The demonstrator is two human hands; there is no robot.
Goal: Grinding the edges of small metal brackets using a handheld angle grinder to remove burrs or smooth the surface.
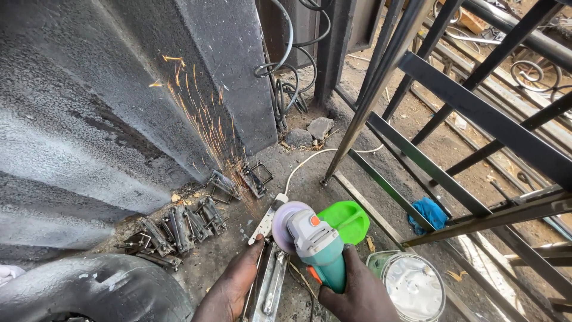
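- My right hand is wrapped tight around the body of the teal grinder, fingers fully curled on it.
- The grinder's disc meets the edge of a flat metal strip that slants up from the floor just left of it.
- My left hand presses down beside that strip, fingers spread flat over the metal latch piece lying on the floor; it grips nothing that I can see.
- Sparks fan up and to the left against the grey wall.
- A row of small metal brackets lies along the foot of the wall, left of the disc.
- A green plastic dish sits just behind the grinder, and a clear-lidded tub stands right of my right hand.
- A blue rag lies under the black steel frame on the right.
- A white cord runs across the floor from the grinder toward the frame.
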